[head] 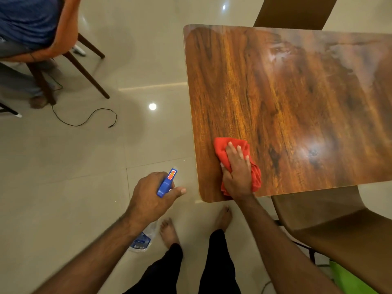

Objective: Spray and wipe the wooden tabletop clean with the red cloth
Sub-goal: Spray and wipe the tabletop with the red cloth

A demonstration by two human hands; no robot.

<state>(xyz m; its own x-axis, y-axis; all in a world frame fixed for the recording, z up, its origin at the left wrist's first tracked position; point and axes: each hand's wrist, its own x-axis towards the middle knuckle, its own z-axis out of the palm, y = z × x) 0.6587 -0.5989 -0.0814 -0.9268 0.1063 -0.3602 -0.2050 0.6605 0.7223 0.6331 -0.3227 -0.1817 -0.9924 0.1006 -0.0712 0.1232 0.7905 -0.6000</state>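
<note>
The wooden tabletop fills the upper right, glossy, with wet smears near its far side. A crumpled red cloth lies near the table's near left corner. My right hand presses flat on the cloth, fingers spread and pointing away from me. Left of the table, over the floor, my left hand grips a spray bottle by its blue trigger head. The bottle's clear body hangs below my forearm, partly hidden.
A brown chair stands at the table's near right, another chair back at the far side. A person sits on an orange chair at upper left. A black cable lies on the tiled floor. My bare feet stand near the table corner.
</note>
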